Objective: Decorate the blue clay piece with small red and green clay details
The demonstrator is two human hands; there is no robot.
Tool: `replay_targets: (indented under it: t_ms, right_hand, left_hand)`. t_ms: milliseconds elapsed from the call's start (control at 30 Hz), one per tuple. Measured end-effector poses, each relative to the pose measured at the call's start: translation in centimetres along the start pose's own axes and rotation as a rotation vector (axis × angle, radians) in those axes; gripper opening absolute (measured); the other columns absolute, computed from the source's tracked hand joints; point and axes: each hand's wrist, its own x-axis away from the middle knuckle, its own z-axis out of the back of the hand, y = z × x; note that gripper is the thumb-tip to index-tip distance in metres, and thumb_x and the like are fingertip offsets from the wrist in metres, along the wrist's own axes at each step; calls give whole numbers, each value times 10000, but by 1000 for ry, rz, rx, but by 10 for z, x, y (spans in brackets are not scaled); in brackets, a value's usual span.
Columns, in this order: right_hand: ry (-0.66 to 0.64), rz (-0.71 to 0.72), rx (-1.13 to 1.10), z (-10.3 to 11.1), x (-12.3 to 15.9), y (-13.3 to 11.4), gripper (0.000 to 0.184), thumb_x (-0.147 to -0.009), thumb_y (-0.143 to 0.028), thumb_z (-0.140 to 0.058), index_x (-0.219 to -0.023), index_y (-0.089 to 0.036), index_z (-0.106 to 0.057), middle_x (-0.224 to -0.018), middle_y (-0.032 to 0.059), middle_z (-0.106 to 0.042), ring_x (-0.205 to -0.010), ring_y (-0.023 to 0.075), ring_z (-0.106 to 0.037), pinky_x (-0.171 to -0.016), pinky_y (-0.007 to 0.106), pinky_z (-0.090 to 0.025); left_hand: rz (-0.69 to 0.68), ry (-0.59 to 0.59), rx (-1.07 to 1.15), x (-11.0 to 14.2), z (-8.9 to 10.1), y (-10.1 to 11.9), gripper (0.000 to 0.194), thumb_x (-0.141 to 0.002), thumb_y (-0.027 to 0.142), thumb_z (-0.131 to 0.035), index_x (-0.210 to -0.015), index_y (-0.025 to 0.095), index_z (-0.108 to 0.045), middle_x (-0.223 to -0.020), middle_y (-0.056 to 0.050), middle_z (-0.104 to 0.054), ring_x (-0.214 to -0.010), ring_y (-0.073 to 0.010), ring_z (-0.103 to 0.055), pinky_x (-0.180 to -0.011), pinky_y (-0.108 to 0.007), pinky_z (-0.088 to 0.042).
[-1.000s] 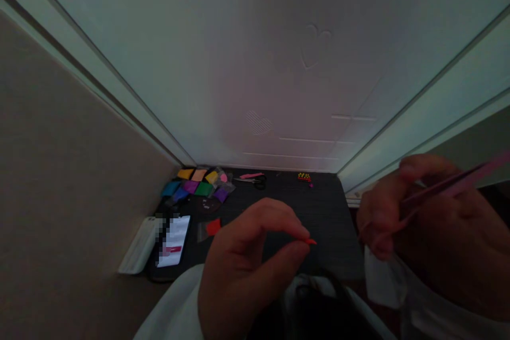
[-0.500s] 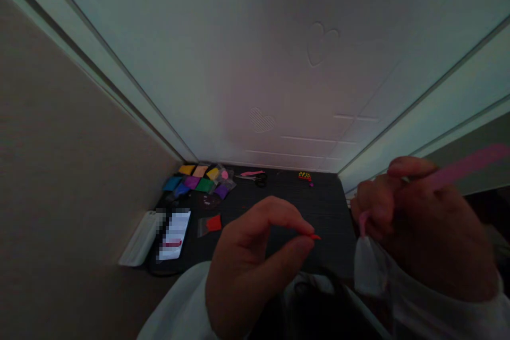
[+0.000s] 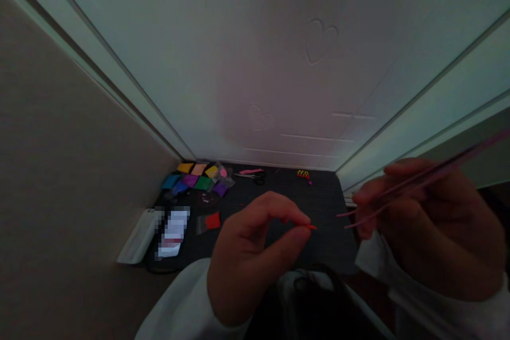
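Between thumb and forefinger, my left hand (image 3: 255,255) pinches a tiny red piece (image 3: 312,227), its pointed end sticking out to the right. What the piece is made of is too small to tell. My right hand (image 3: 430,234) is closed around pink tweezers (image 3: 402,191), whose two thin tips are apart and point left at the red piece without touching it. Both hands are raised above the dark table. Behind my left wrist lies a small clear bag with red material (image 3: 212,220).
The dark table (image 3: 326,207) meets a pale panel at its back edge. Several colourful packets (image 3: 203,183) lie back left, beside scissors (image 3: 260,177) and a pink strip (image 3: 251,171). A red and yellow beaded-looking piece (image 3: 303,174) lies back right. A lit phone (image 3: 174,231) lies front left.
My right hand has turned the tweezers so their tips now point left towards the red piece; before, they pointed downward. My left hand has shifted only slightly.
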Motion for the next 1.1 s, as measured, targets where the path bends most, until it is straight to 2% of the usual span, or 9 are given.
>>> replay_targets:
  t_ms: [133, 300, 567, 767, 867, 1100]
  right_hand:
    - [-3, 58, 150, -4, 4, -4, 229, -768, -108, -573, -964, -227, -575, -830, 27, -662, -755, 163, -624, -639, 281, -528]
    - [-38, 154, 251, -10, 6, -3, 249, -754, -78, -570, -965, -210, -584, -843, 35, -653, -811, 189, -608, -693, 325, -494]
    - [-119, 189, 331, -9, 5, 1, 297, -716, -47, -569, -958, -217, -595, -840, 28, -656, -763, 188, -603, -719, 369, -459]
    - [-212, 223, 382, -3, 3, -1, 402, -677, 12, -555, -1011, -210, -571, -873, 22, -648, -805, 198, -594, -799, 400, -437]
    - [-201, 257, 405, -1, 3, -1, 384, -672, 10, -560, -1001, -187, -578, -880, 32, -646, -785, 196, -594, -798, 412, -434]
    - [-275, 219, 396, -2, -2, -2, 332, -686, 13, -540, -973, -149, -581, -843, 54, -648, -722, 174, -590, -737, 401, -435]
  left_hand:
    - [-20, -3, -112, 2, 1, 1, 112, -736, 129, -602, -788, 226, -618, -776, -2, -603, -774, -148, -568, -711, -268, -438]
    - [-57, -5, -206, 4, 1, 3, 124, -736, 130, -599, -810, 228, -613, -799, -4, -601, -778, -143, -572, -703, -256, -441]
    - [15, -29, -226, 4, 2, 3, 99, -748, 128, -580, -796, 208, -612, -799, -13, -604, -782, -148, -574, -715, -265, -443]
    - [-7, -37, -244, 2, 0, 3, 108, -743, 130, -587, -801, 218, -610, -801, -1, -608, -781, -138, -574, -714, -255, -444]
    - [-5, -31, -248, 3, 1, 4, 116, -743, 127, -588, -801, 225, -610, -800, 5, -607, -778, -130, -574, -709, -248, -445]
    - [-7, -37, -247, 4, 1, 3, 125, -748, 122, -582, -809, 229, -603, -804, 18, -600, -788, -119, -570, -725, -242, -443]
